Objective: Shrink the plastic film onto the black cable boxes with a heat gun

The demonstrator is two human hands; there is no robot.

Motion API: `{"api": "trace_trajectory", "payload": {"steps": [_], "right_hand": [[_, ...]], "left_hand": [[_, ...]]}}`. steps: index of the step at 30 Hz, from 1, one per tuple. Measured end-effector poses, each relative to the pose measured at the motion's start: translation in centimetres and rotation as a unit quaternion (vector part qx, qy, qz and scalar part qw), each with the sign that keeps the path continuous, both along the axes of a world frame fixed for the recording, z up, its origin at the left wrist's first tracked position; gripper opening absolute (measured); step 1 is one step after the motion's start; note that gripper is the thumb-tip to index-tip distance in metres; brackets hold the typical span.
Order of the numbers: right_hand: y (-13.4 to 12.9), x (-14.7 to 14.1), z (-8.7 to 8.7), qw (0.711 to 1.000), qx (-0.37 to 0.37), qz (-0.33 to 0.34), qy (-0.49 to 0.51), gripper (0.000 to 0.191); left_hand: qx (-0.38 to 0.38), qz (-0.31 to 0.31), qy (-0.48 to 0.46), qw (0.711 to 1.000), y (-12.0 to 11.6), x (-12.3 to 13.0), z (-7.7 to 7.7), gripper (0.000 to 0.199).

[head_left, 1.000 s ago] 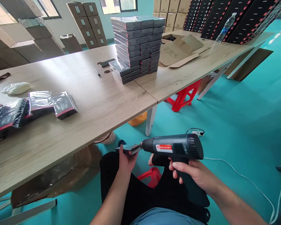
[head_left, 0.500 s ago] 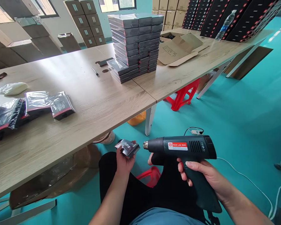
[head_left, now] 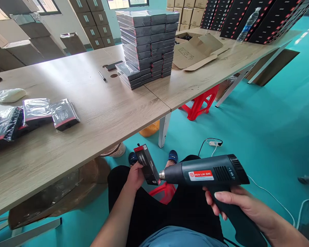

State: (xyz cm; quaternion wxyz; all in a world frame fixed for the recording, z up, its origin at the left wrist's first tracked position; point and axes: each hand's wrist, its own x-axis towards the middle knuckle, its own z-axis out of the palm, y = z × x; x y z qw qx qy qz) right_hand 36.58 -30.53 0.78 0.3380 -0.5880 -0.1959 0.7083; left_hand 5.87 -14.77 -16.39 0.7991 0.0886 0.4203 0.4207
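Both hands are full: the left hand grips a small dark box by one side, tilted, apparently so its lower end meets the nozzle. The right hand clasps the heat gun by its handle, likely for steady aim. Leftward, the table carries wrapped boxes and a tall stack; its edge bounds the space there.
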Motion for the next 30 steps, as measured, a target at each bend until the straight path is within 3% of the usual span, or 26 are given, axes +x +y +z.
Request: {"api": "trace_trajectory", "payload": {"steps": [5, 11, 23, 25, 30], "right_hand": [[2.5, -1.5, 0.4, 0.999, 0.046, -0.019, -0.008, 0.042], [6.0, -1.7, 1.5, 0.996, 0.085, -0.019, -0.015, 0.04], [7.9, -1.7, 2.5, 0.992, 0.1, 0.043, -0.057, 0.034], [7.8, -1.8, 2.6, 0.99, 0.106, 0.072, -0.055, 0.033], [5.2, -2.1, 2.4, 0.97, 0.054, 0.223, -0.08, 0.032]], "left_hand": [[0.036, -0.046, 0.009, 0.998, -0.6, 0.8, 0.1, 0.026], [0.035, -0.05, 0.029, 0.998, -1.1, 0.9, 0.0, 0.027], [0.02, -0.054, 0.042, 0.997, -1.0, 0.7, 0.2, 0.029], [0.023, -0.047, 0.034, 0.998, -0.9, 0.8, 0.1, 0.029], [0.017, -0.044, -0.017, 0.999, -1.0, 0.2, 0.3, 0.029]]}}
